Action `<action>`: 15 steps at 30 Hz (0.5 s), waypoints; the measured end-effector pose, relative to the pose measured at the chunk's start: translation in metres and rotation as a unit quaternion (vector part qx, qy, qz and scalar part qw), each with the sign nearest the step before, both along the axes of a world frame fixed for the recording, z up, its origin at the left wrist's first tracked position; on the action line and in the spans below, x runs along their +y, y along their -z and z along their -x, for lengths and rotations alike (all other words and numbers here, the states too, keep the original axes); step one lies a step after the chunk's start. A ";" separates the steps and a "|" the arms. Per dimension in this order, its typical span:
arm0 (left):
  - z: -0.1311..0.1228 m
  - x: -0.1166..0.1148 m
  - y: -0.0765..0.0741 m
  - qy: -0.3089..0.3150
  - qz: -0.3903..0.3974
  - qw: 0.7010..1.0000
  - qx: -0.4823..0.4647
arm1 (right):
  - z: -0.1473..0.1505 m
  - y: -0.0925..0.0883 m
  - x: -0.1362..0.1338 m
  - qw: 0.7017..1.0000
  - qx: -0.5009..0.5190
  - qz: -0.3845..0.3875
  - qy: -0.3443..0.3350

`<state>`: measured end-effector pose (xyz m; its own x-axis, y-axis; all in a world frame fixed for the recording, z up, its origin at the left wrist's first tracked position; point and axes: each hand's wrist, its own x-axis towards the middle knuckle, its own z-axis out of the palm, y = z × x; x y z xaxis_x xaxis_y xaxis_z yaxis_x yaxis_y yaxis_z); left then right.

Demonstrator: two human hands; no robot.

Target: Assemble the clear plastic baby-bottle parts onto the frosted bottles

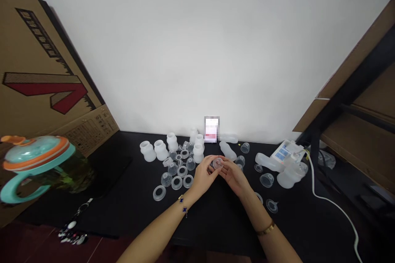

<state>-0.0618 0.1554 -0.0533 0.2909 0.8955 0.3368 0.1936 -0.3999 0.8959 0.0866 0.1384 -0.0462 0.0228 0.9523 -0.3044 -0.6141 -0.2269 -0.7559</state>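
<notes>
Both my hands meet over the middle of a black table (129, 209). My left hand (203, 176) and my right hand (233, 176) pinch one small clear round plastic part (217, 162) between their fingertips. Just behind and to the left lie several translucent white bottles (161, 150) and several clear rings (177, 182) and caps. Another bottle (227, 150) lies on its side right behind my hands.
A white pump unit (285, 153) with bottles stands at the right, its white cable (335, 205) trailing to the front. A teal and orange lidded cup (37, 164) sits at the left before a cardboard box (40, 74). Keys (72, 232) lie near the front left. A dark shelf (354, 102) rises at right.
</notes>
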 end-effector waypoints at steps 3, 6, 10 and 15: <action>0.000 0.001 0.002 0.007 0.002 1.000 0.001 | 0.000 0.001 0.001 1.000 -0.010 0.000 -0.004; 0.000 0.001 0.004 0.011 0.000 1.000 0.000 | -0.001 0.003 0.002 1.000 -0.015 0.002 -0.005; 0.000 0.001 0.005 0.008 0.002 1.000 0.000 | -0.002 0.004 0.002 1.000 -0.010 0.002 0.005; 0.000 0.000 0.005 0.004 0.000 1.000 0.004 | -0.002 0.005 0.002 1.000 -0.002 -0.005 0.020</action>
